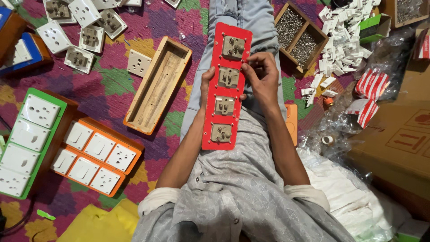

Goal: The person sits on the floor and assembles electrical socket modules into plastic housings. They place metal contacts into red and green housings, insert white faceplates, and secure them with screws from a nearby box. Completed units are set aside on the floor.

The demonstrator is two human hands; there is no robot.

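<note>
Lengthwise on the person's lap lay a red plate (226,87) with four beige socket backs already seated in it. Left hand (207,85) curled around its left edge, gripping it; right hand (261,76) pinched at the right edge beside the second socket, probably on a screw, too small to tell. Wooden box (157,85) and screw tray (299,36) lay on the floor nearby.

The long panel (226,85) is bright red, its four socket backs (228,77) beige. The shirt (237,188) is grey with a fine triangle pattern, the trousers (242,15) pale blue. The rug (112,85) is patterned in purple, green and yellow. One switchboard (27,141) is green-framed, another (96,157) orange-framed, both with white plates.
</note>
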